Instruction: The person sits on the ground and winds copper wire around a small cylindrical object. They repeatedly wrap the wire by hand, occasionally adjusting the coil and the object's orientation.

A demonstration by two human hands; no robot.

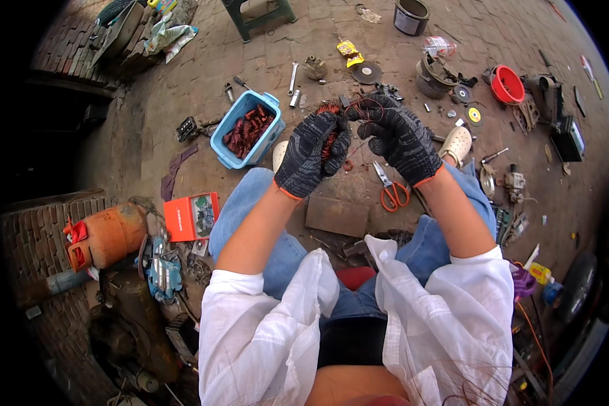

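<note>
My left hand [306,152], in a dark grey knit glove with orange cuff, is closed round a coil of copper wire [329,108]. My right hand [394,139], gloved alike, has curled fingers pinching thin copper wire [358,103] that runs from the coil. Both hands are raised over the ground, above my knees. Below them are scissors with orange handles [393,197] and a flat rusty plate [336,216]. To the left of my left hand, a blue plastic tub [273,102] holds a pile of reddish coils [247,132].
Around me on the brick ground [183,81] lie a red box with small parts [179,216], an orange gas cylinder [111,237], a spanner [293,78], cutting discs [367,73], a red bowl [507,84], buckets [411,17] and assorted metal parts. A green stool [254,20] stands at the top.
</note>
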